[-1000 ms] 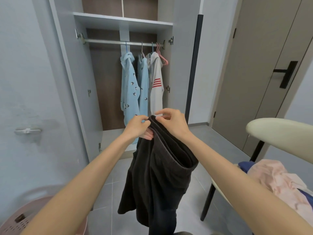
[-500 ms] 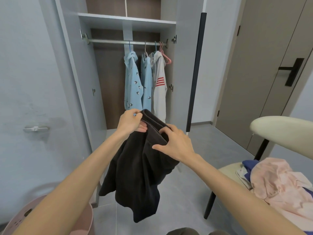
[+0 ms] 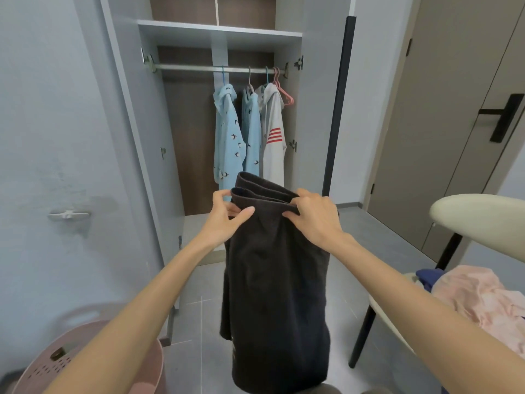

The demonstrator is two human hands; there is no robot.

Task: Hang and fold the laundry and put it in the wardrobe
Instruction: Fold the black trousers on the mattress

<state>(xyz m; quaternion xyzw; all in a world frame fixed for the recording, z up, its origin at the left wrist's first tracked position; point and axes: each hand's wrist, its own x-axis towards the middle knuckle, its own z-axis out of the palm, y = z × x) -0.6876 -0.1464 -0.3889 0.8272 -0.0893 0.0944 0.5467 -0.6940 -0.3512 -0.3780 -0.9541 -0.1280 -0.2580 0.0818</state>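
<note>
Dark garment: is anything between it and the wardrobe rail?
Nothing visible. The left hand and right hand hold the dark garment by its top edge before the wardrobe, whose doors stand open. Three hung tops fill the right part of the rail; its left part is bare.

light: even, soft, bright | shadows: faint | focus: sharp | edges: wide-angle bowing

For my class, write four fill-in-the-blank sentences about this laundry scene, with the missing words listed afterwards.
1. The left hand and right hand grip the dark garment by its ____ edge.
2. On the wardrobe rail hang ____ garments.
3. The white hoodie has ____ stripes.
4. The pink clothes lie on a ____.
Missing words: top, three, red, chair.
</note>
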